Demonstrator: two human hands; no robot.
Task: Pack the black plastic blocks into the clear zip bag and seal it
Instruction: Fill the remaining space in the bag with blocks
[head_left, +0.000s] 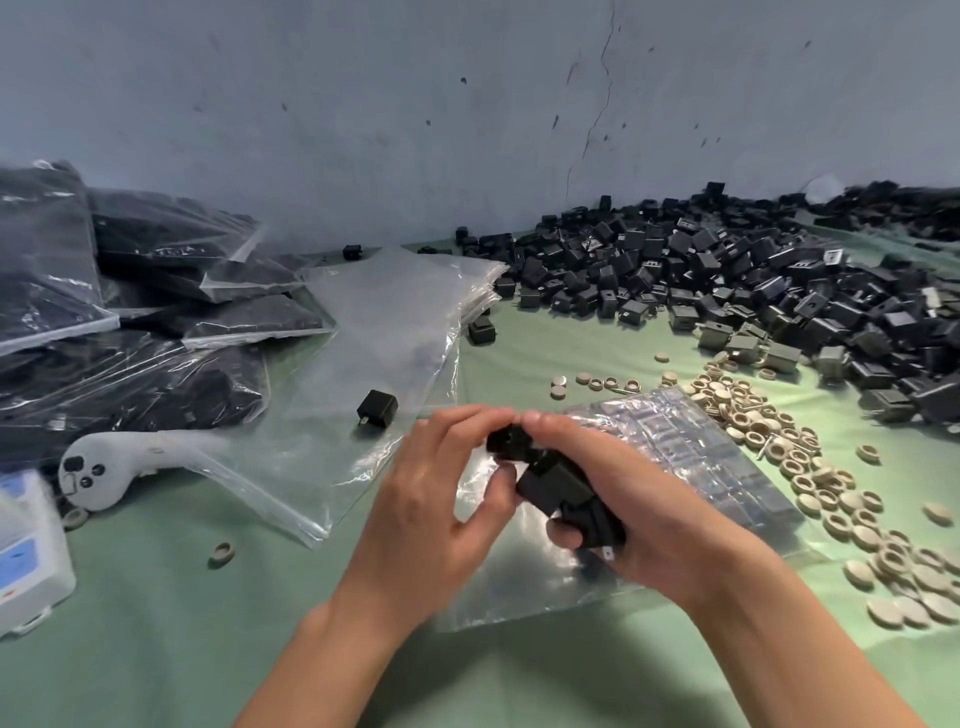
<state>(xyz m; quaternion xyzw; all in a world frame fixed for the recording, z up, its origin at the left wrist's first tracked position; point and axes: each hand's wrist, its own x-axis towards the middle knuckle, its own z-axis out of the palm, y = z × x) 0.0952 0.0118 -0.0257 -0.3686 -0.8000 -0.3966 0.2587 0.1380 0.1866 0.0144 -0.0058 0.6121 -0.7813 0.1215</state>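
Green cloth surface (156, 623), head view. Clear zip bag (519, 587) lies flat on it; far part packed with neat rows of black blocks, near part empty and wrinkled.

Above the bag's near part:
- Right hand (639, 514) grips a short row of black plastic blocks (550, 483), fingers (563, 535) curled beneath, thumb on top.
- Left hand (431, 499) pinches the row's far end, fingertips above, thumb below.

Behind the bag, against grey wall (363, 104): big loose heap of black blocks (727, 275).

Right of the bag: scattered beige rings and discs (810, 467).

Left of the bag: stack of empty clear bags (384, 332), lone black block (377, 408) on it. Further left, filled bags (130, 312) and white controller (98, 470).
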